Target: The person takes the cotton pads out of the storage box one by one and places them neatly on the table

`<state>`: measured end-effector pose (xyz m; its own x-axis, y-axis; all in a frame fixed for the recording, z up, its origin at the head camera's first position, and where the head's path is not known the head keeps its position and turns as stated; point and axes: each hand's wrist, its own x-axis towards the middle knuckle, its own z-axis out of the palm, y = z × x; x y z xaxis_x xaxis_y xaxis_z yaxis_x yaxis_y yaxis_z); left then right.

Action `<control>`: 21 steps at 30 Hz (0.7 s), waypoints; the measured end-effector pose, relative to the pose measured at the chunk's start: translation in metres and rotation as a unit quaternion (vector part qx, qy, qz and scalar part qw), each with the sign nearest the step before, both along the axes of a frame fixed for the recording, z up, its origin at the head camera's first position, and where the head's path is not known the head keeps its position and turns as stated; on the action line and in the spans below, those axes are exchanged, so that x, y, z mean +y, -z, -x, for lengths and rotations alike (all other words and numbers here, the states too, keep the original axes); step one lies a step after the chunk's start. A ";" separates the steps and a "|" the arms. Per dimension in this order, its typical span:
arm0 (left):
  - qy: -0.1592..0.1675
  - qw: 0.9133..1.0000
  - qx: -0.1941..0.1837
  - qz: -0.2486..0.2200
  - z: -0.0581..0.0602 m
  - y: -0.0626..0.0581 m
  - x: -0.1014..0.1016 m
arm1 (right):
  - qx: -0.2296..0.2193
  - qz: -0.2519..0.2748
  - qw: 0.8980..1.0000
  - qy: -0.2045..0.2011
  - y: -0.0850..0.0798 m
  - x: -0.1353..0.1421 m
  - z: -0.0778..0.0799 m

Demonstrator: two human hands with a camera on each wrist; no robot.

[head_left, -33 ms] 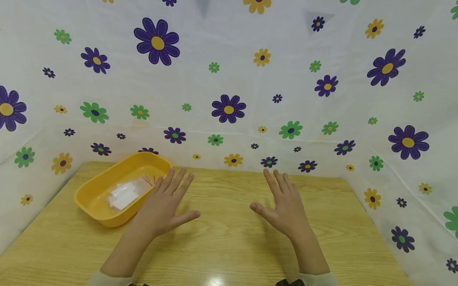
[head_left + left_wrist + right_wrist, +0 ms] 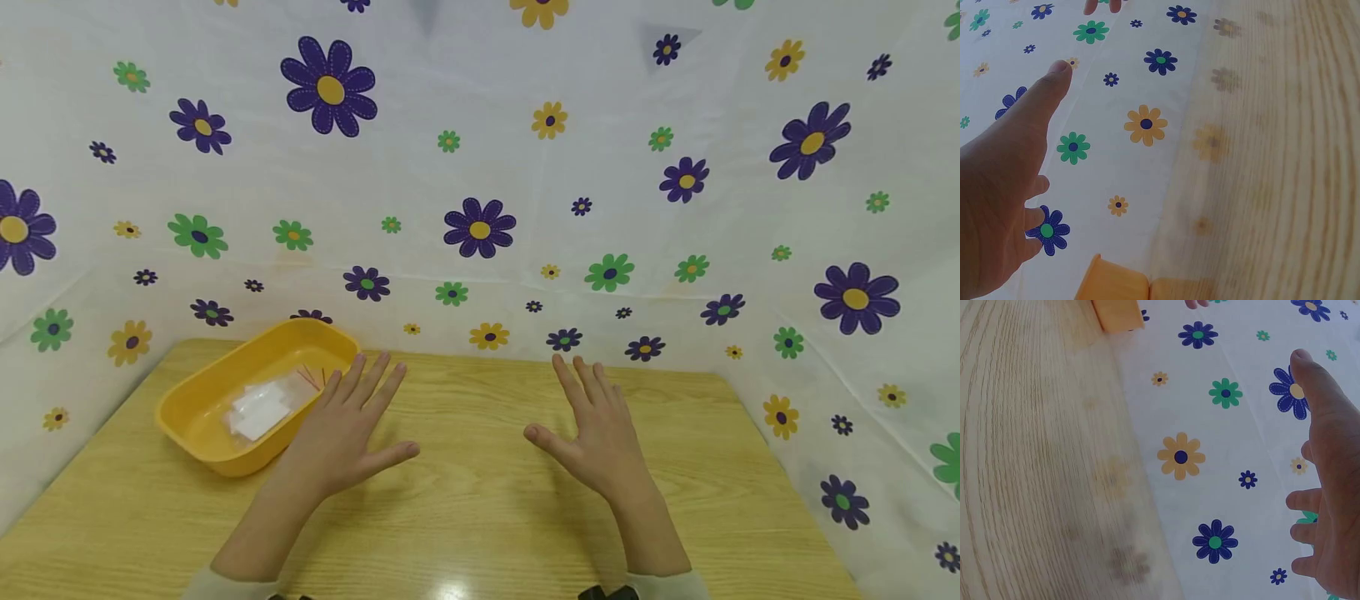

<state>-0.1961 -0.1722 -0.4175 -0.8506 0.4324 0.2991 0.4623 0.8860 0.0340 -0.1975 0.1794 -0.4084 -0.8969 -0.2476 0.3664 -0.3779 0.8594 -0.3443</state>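
Both bare hands are held over the table with their fingers straight and spread and nothing in them. My left hand [image 2: 341, 433] is nearest to the yellow plastic basin [image 2: 198, 450], overlapping its right rim in the head view. Inside the basin lie clear plastic packets with white contents [image 2: 258, 408] and a few thin red strips [image 2: 307, 377]. To the right, my right hand [image 2: 600, 442] hovers with its thumb pointing inward. The left wrist view shows the left thumb [image 2: 1054, 84] stretched out; the right thumb [image 2: 1316, 378] appears likewise in the right wrist view.
A wood-grain table [image 2: 465, 517] spreads below the hands. White cloth [image 2: 420, 183] printed with purple, green and yellow flowers rises behind it and along both sides. The basin stands at the table's back left, close to the cloth.
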 end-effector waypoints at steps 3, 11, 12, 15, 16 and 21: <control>0.000 1.000 -0.001 -0.003 0.001 -0.001 -0.001 | 0.001 -0.002 1.000 -0.001 -0.001 -0.001 0.001; 0.004 1.000 0.001 -0.004 0.002 -0.001 -0.003 | 0.006 -0.004 1.000 0.001 -0.001 -0.006 0.003; 0.004 1.000 0.000 -0.005 0.002 -0.001 -0.003 | 0.004 -0.002 1.000 0.001 0.000 -0.007 0.003; 0.003 1.000 -0.004 -0.008 0.000 0.000 -0.004 | 0.002 -0.001 1.000 -0.003 0.003 -0.012 0.001; 0.003 1.000 -0.007 -0.012 -0.001 0.001 -0.004 | 0.001 -0.002 1.000 -0.004 0.004 -0.013 0.000; 0.004 0.999 -0.017 -0.039 -0.008 -0.002 -0.007 | 0.001 -0.009 1.000 -0.008 0.006 -0.023 -0.003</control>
<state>-0.1876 -0.1796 -0.4154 -0.8577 0.4153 0.3031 0.4663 0.8767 0.1180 -0.1942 0.1563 -0.4148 -0.8921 -0.2693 0.3628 -0.3928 0.8590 -0.3284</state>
